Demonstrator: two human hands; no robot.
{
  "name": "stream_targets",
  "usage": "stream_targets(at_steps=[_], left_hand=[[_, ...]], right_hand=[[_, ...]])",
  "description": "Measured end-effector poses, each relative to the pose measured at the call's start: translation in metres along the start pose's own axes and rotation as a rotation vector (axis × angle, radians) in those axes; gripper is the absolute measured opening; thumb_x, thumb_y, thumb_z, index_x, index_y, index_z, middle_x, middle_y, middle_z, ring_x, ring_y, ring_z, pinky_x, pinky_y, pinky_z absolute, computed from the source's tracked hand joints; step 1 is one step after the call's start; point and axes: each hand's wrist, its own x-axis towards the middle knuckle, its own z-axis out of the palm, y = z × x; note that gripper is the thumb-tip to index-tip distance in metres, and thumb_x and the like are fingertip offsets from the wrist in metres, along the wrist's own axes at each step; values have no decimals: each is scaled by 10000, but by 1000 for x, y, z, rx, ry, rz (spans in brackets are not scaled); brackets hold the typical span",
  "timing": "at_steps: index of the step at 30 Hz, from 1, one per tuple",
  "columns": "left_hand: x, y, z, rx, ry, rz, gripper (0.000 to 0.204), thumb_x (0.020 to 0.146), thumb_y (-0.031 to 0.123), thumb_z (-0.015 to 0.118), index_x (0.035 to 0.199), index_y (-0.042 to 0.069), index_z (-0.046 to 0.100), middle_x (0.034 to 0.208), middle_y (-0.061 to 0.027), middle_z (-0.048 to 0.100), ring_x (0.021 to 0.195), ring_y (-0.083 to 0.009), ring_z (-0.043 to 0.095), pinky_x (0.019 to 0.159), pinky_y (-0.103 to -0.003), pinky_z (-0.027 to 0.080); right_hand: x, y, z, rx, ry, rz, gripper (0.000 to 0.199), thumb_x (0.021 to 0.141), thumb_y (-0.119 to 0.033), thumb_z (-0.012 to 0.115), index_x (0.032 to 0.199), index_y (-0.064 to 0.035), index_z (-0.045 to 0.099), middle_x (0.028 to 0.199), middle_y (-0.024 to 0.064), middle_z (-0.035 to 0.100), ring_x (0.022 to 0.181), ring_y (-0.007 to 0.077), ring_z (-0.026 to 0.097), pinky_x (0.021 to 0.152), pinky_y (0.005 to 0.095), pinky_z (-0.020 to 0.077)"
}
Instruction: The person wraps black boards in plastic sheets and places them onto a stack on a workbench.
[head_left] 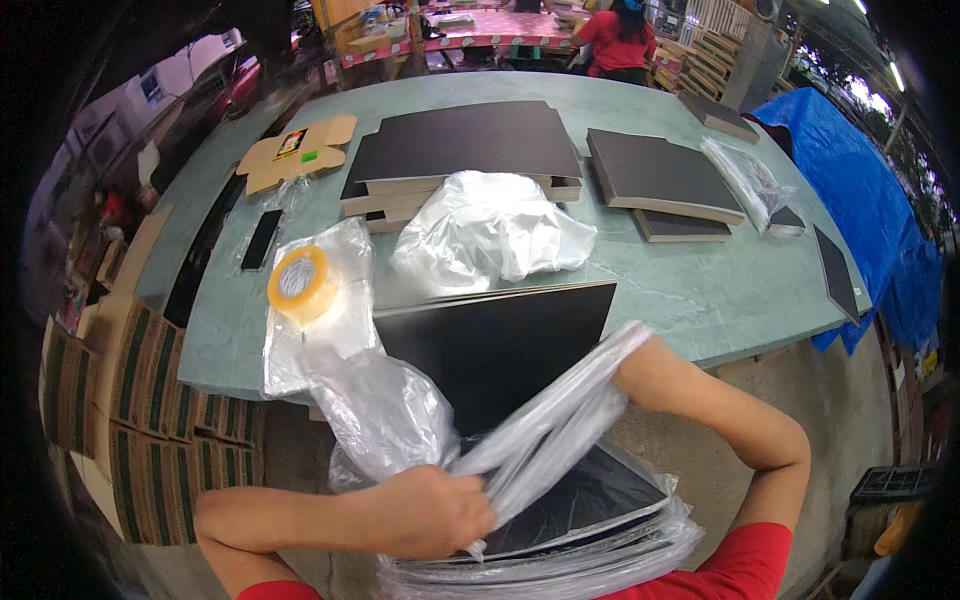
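A clear plastic bag (550, 425) is stretched on a slant between my two hands. My left hand (440, 510) is closed around its lower end, low in front of me. Up and to the right, my right hand (640, 358) has hold of the other end; its fingers are hidden by the plastic. Under the bag lies a stack of black boards in clear plastic (580, 495), close to my body. Beyond it a large black board (490, 350) stands tilted at the table's near edge, partly covered by the bag. More crumpled clear plastic (385, 415) bulges beside my left hand.
On the green table (690, 290) lie a tape roll (303, 283) on flat plastic, a phone (262, 240), a cardboard piece (297, 153), a white plastic heap (490, 230) and black board stacks (465, 140). Cartons (145, 370) stand left, a blue tarp (850, 190) right. A person (615, 42) is far back.
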Motion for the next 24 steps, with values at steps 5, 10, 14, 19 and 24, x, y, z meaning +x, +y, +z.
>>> stream_targets(at_steps=[5, 10, 14, 19, 24], left_hand=[[-34, -57, 14, 275, -151, -757, 155, 642, 154, 570, 742, 35, 561, 652, -130, 583, 641, -281, 586, 539, -386, 467], [-61, -41, 12, -509, 3, -629, 189, 663, 204, 607, 663, 16, 587, 656, -129, 593, 626, -227, 592, 538, -338, 462], [-81, -67, -17, -340, 1326, -1033, 269, 653, -54, 495, 893, 48, 554, 674, -72, 570, 662, -180, 563, 603, -300, 439], [-58, -88, 6, 318, 1075, -871, 618, 553, -129, 451, 1134, 82, 463, 838, -129, 499, 749, -259, 538, 630, -324, 447], [-35, -69, 17, 289, 872, -776, 733, 545, -131, 475, 1229, 121, 395, 920, -129, 482, 766, -297, 522, 643, -358, 442]], right_hand=[[9, -51, -23, -55, -517, -63, 190, 677, -226, 575, 701, -41, 609, 701, 164, 592, 737, 305, 580, 657, 395, 458], [13, -26, -43, 490, 510, 301, 137, 647, -54, 584, 779, -33, 554, 750, 116, 561, 670, 236, 560, 589, 312, 447], [21, -48, -27, 208, 683, 102, 376, 510, 39, 536, 873, -56, 525, 789, 76, 546, 743, 257, 535, 647, 340, 437], [25, -36, -14, 60, 898, 390, 564, 551, 124, 454, 1089, -44, 480, 1117, 160, 445, 1017, 328, 434, 853, 378, 363], [7, -33, 4, 154, 756, 437, 670, 561, 165, 425, 1181, -87, 441, 1167, 190, 377, 1060, 340, 387, 889, 387, 328]])
